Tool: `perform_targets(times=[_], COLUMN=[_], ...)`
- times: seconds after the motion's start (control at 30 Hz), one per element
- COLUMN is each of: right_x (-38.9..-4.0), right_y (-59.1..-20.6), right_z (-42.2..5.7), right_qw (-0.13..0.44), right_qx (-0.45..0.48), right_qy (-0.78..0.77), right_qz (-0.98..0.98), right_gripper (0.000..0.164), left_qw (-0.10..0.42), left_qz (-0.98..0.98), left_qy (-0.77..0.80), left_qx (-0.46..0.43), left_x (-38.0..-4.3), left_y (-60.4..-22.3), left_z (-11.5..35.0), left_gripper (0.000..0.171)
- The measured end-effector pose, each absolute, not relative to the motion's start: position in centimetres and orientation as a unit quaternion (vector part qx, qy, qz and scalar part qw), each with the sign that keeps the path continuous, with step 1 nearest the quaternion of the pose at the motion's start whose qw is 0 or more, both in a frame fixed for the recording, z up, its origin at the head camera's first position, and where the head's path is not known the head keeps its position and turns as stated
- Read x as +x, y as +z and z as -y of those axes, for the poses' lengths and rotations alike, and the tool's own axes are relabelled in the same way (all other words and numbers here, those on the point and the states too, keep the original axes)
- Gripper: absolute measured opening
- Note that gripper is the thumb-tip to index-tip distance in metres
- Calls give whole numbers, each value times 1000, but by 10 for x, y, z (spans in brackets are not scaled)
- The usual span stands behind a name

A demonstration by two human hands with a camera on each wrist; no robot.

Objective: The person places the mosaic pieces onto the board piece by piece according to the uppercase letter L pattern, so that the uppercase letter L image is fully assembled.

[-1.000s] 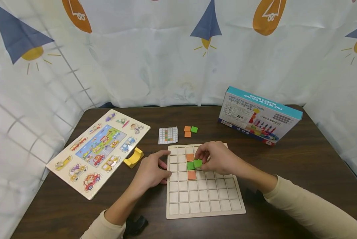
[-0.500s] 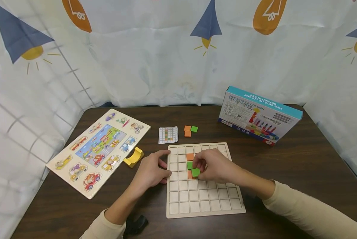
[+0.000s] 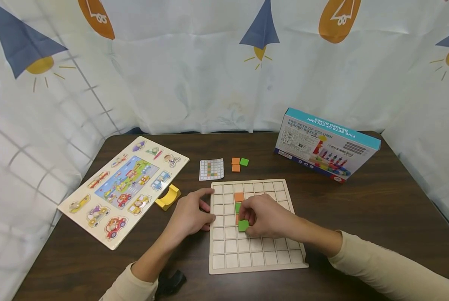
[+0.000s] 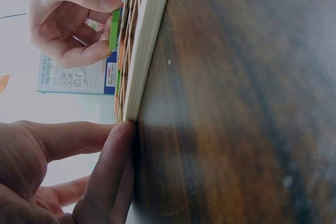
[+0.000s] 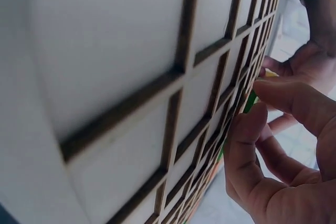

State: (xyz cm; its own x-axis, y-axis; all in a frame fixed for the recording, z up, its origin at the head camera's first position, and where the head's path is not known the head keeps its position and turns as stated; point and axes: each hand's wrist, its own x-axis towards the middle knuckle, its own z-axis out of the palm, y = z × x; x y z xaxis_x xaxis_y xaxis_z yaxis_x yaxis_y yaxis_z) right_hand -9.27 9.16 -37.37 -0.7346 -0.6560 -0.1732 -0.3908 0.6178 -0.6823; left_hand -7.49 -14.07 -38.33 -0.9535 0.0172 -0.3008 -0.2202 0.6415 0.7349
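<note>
Low over the board point(image 3: 258, 259), bent right fingers point(image 5: 242, 174)

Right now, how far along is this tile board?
Done: the upper orange tile, middle green tile and lower orange tile sit in one column of the board. In hand: another green tile, pinched by the right hand over the board. Apparently left: two loose orange tiles and a loose green tile beside the patterned card.
</note>
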Motion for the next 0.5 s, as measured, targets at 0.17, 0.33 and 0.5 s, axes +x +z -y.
perform_targets(times=[0.17,0.33,0.5], right_x=[-89,-88,-87], right_y=[-375,-375,-375], right_z=[-90,-89,-88], right_qw=[213,222,221], right_qx=[-294,-296,-303], right_qy=[-311,-310,-301], right_qz=[-878,-876,-877], right_gripper=[25,25,24], left_qw=[141,139,137], left_qz=[-892,-891,-893], left_qy=[426,428,425], left_qx=[-56,-55,-54], left_x=[-74,-74,-74], left_y=[-384,-384,-384], left_z=[141,141,141], left_gripper=[70,70,70])
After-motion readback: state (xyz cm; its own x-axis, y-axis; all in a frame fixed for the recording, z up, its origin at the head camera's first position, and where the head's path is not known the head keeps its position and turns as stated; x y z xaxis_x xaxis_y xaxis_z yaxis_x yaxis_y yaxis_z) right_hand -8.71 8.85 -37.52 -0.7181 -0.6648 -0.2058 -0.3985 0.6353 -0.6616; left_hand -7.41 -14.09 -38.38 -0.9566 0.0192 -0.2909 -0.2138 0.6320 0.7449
